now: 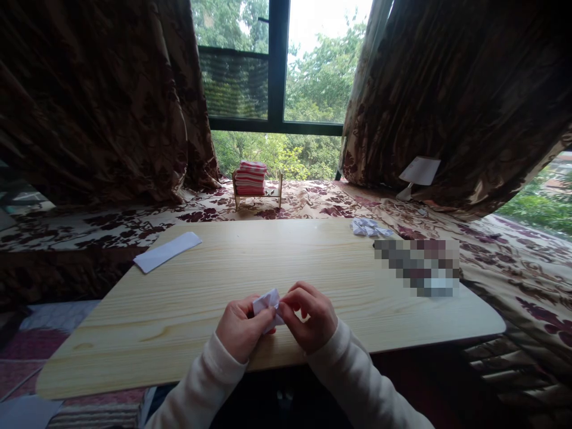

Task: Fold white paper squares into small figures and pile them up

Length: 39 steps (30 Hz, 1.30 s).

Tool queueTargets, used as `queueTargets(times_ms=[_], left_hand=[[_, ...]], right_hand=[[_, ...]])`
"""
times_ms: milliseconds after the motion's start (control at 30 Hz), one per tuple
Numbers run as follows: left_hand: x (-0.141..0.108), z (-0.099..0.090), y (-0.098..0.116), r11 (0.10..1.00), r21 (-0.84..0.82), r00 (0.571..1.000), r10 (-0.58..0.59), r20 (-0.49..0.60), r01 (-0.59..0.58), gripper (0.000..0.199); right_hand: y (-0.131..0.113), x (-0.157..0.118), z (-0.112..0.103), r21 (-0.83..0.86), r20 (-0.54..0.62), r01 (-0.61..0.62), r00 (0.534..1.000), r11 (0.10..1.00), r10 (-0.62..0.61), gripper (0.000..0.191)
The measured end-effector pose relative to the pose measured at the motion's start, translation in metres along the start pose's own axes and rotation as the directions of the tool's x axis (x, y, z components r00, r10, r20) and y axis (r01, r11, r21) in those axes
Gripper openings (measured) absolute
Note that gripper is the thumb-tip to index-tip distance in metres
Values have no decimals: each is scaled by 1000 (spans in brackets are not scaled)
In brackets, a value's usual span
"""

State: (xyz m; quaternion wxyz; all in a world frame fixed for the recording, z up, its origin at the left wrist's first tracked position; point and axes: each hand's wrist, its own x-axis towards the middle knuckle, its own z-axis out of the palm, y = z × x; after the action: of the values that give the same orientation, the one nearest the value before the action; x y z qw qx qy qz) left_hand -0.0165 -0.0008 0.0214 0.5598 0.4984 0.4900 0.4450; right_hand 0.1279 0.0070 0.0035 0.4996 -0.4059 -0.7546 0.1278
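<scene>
Close to the near edge of the light wood table, both hands meet around a small piece of folded white paper. My left hand is closed on it, the thumb lying across its front. From the other side, my right hand pinches the paper's right edge between thumb and fingertips. The lower part of the paper is partly hidden behind the fingers.
A stack of white paper strips lies at the table's left. Folded white paper pieces sit at its far right edge, near a blurred-out patch. Behind are a small rack with pink-striped cloths and a white lamp.
</scene>
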Motion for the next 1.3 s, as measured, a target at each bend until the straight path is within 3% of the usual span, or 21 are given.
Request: queueTargets(times_ms=[367, 767, 1000, 1300], left_hand=[[1, -1, 0, 998, 55, 999, 38, 26, -40, 21], [1, 3, 2, 996, 85, 999, -31, -13, 32, 25], [-2, 5, -1, 1000, 5, 998, 20, -64, -19, 24], [-3, 8, -7, 996, 52, 985, 81, -150, -74, 23]], right_hand=[[-1, 3, 3, 84, 51, -190, 981, 978, 186, 14], [-7, 8, -3, -29, 73, -167, 983, 986, 169, 16], [-5, 3, 0, 110, 73, -256, 966, 960, 249, 13], [2, -5, 7, 284, 77, -366, 930, 886, 360, 14]])
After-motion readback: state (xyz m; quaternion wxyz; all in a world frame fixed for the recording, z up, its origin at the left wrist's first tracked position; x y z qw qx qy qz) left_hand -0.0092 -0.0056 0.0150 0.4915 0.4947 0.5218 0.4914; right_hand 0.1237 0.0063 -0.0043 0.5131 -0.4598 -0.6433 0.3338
